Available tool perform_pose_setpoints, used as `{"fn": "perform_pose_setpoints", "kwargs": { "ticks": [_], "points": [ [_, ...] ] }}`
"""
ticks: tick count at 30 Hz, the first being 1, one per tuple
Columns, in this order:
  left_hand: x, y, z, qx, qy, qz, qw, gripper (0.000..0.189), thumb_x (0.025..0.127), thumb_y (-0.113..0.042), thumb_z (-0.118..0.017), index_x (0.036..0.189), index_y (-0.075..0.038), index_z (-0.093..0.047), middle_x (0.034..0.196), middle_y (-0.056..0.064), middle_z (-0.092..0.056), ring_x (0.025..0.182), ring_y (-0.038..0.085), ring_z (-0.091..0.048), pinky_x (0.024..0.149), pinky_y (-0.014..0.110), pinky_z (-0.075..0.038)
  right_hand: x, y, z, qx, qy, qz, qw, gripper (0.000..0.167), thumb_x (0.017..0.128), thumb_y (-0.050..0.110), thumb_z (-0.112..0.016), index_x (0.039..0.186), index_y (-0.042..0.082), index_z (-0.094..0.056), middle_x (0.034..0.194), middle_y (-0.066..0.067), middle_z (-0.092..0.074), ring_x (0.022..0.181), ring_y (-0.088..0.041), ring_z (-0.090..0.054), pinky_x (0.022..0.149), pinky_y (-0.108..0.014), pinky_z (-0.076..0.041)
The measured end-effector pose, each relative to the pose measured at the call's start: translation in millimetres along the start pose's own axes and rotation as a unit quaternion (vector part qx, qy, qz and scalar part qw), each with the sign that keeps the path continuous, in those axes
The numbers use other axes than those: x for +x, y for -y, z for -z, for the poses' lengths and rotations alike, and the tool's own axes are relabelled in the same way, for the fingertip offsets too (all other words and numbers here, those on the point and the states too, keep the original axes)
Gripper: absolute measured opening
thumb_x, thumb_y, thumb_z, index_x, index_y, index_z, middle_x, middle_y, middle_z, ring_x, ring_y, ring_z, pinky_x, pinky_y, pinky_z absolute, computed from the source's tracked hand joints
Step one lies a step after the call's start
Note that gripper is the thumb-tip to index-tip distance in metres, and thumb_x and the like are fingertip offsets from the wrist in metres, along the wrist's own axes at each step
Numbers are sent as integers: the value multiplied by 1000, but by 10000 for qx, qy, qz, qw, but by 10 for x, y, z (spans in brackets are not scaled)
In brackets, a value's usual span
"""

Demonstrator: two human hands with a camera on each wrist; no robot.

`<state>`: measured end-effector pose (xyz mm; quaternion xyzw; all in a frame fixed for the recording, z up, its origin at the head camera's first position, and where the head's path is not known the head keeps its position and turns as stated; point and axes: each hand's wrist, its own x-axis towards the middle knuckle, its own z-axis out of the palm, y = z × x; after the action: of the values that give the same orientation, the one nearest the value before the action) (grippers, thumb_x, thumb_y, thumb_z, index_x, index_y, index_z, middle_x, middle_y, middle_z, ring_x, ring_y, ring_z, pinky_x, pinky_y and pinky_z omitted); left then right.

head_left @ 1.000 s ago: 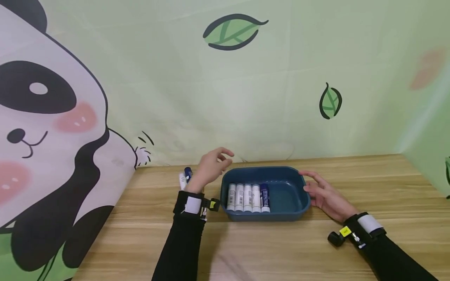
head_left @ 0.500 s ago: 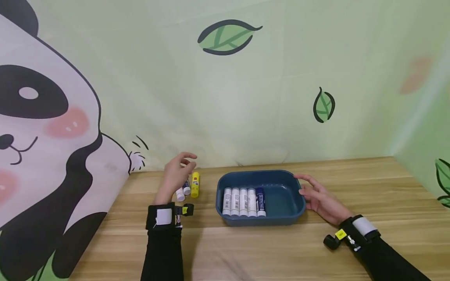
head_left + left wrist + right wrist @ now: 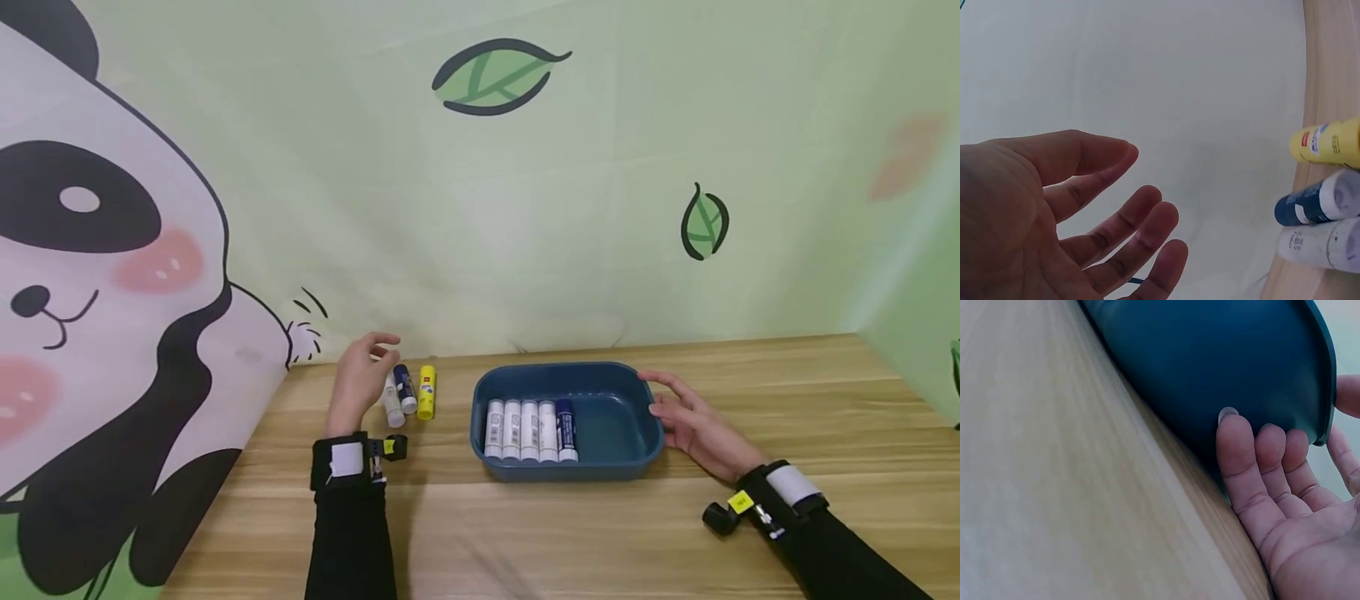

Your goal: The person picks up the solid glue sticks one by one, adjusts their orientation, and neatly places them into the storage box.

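Note:
My left hand (image 3: 360, 375) hovers beside three loose glue sticks on the left of the table, its fingers loosely bent around nothing. One is white (image 3: 393, 404), one navy with a white end (image 3: 405, 389), one yellow (image 3: 427, 392). In the left wrist view that hand (image 3: 1085, 212) stays apart from the sticks at the right edge. A blue plastic bin (image 3: 615, 471) holds a row of several white glue sticks (image 3: 530, 431) and a navy one (image 3: 566, 431). My right hand (image 3: 701, 429) touches the bin's right end; in the right wrist view, its fingers (image 3: 1235, 450) rest against the outer wall.
The wood-grain table (image 3: 555, 533) runs back to a pale green backdrop (image 3: 585, 250) printed with leaves and a panda. The bin's right half shows bare floor. A small camera (image 3: 720, 518) sticks out from the right wrist.
My left hand has moved left from beside the bin to the loose glue sticks, and the yellow one has come into sight. My right hand stays at the bin.

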<state>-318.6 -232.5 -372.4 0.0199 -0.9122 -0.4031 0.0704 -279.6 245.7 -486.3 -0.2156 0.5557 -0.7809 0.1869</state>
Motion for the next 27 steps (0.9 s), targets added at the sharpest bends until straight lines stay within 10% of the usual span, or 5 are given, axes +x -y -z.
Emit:
{"fn": "perform_pose_setpoints", "kwargs": {
  "ticks": [17, 27],
  "points": [
    [86, 252, -102, 70, 398, 724, 9966, 64, 104, -21, -53, 162, -5, -30, 148, 34, -40, 130, 46, -46, 103, 57, -45, -15, 38, -11, -138, -131, -27, 9998, 44, 111, 5, -40, 153, 20, -38, 117, -6, -61, 101, -16, -67, 87, -35, -58],
    [63, 279, -127, 118, 521, 836, 9951, 59, 106, -22, -50, 161, -7, -34, 154, 33, -32, 137, 48, -41, 108, 61, -41, -6, 41, -15, -135, -192, -87, 9997, 45, 111, 5, -41, 154, 18, -35, 117, -7, -62, 99, -16, -68, 87, -35, -58]
  ]
}}
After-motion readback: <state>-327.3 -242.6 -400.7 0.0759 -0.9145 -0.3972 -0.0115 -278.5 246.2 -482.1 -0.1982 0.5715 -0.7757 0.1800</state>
